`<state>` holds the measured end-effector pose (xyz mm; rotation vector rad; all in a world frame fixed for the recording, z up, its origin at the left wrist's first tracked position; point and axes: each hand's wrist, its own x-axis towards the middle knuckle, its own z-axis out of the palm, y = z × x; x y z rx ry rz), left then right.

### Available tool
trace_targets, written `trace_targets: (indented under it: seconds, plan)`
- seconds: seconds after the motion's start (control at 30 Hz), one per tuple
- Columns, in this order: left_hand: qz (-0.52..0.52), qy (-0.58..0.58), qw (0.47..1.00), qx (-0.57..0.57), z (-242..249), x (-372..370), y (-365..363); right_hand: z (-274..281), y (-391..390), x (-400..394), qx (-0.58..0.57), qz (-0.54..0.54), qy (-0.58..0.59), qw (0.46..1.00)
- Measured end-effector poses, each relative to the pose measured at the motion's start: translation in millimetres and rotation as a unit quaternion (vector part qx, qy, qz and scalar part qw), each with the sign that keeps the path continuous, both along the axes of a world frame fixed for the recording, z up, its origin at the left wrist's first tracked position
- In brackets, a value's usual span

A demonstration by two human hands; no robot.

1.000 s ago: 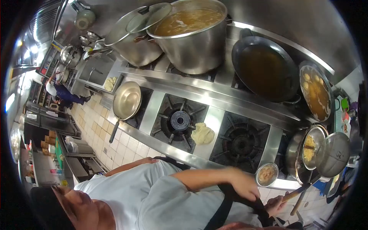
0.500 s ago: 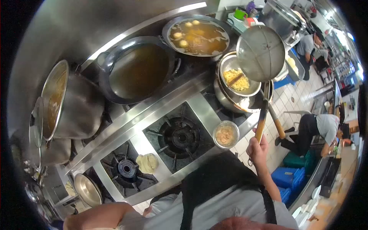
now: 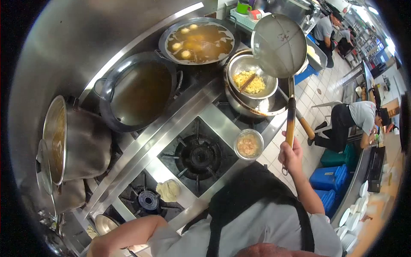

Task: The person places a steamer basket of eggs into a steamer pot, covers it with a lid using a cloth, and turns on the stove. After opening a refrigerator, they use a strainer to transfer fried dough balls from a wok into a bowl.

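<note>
My right hand (image 3: 291,155) is closed around the wooden handle of a large round mesh skimmer (image 3: 280,45). The skimmer is raised, its mesh bowl partly in front of a pot (image 3: 239,105) on the stove. A fine strainer (image 3: 234,68) rests on that pot with yellow bits (image 3: 257,85) and a brown stick-like piece inside. Another wooden handle (image 3: 305,127) sticks out from the pot beside my right hand. My left arm (image 3: 132,229) reaches to the lower left, bent; the hand itself is not visible.
Two woks stand at the back: one with dark liquid (image 3: 143,94), one with pale round pieces in oil (image 3: 201,43). A tall stockpot (image 3: 87,141) is left. Near burners are a cloth (image 3: 168,190) and a tub of pinkish food (image 3: 248,144). Co-workers (image 3: 357,120) are right, near blue bins (image 3: 327,177).
The view has turned a little, so the woks and pot appear further left. My right hand still grips the skimmer. My left arm has shifted right in the view.
</note>
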<state>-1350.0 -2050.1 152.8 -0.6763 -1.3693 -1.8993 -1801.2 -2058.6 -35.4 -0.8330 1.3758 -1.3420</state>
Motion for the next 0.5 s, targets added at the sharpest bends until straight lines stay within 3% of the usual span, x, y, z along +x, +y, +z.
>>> trace_targets:
  seconds: [0.23, 0.27, 0.33, 0.37, 0.47, 0.5]
  plan:
    - [-0.092, -0.028, 0.994, 0.050, -46, -2, -17, 8, 8, 1, 0.035, -0.004, -0.006, 0.999]
    - [-0.061, -0.072, 0.994, 0.050, -71, 1, -19, 0, 9, 1, 0.042, -0.021, 0.022, 0.999]
    - [0.125, -0.219, 0.964, -0.080, -122, 6, -39, 3, 13, -1, 0.050, -0.013, 0.004, 0.999]
    - [0.143, -0.251, 0.956, -0.042, -136, -3, -34, 3, 15, -3, 0.062, -0.016, 0.032, 0.997]
    - [0.060, -0.339, 0.921, 0.180, -143, -36, -24, 13, 17, -8, 0.072, 0.003, 0.057, 0.996]
    - [0.051, -0.334, 0.923, 0.186, -157, -49, -24, 11, 18, -10, 0.076, 0.005, 0.062, 0.995]
